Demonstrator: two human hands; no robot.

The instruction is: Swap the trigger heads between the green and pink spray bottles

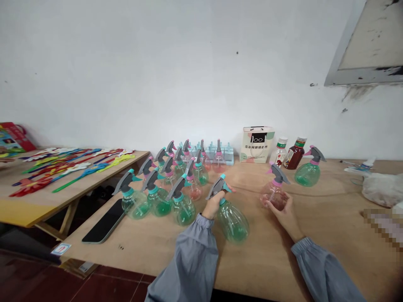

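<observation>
My left hand (pixel 214 204) is wrapped round the neck of a green spray bottle (pixel 233 222), which leans a little over the wooden table. With fingers and thumb, my right hand (pixel 285 212) grips the lower side of a pink spray bottle (pixel 271 193) that stands upright. Left of my left hand, several green and pink spray bottles (pixel 183 209) stand grouped in rows. Another green spray bottle with a pink trigger (pixel 307 174) stands alone behind my right hand.
A black phone (pixel 105 222) lies at the table's left. A paper bag (pixel 256 147), a red-brown bottle (pixel 294 154) and a light blue rack (pixel 229 155) stand near the wall. A plastic bag (pixel 382 189) lies at right. Colourful flower-shaped items (pixel 74 167) cover the left table.
</observation>
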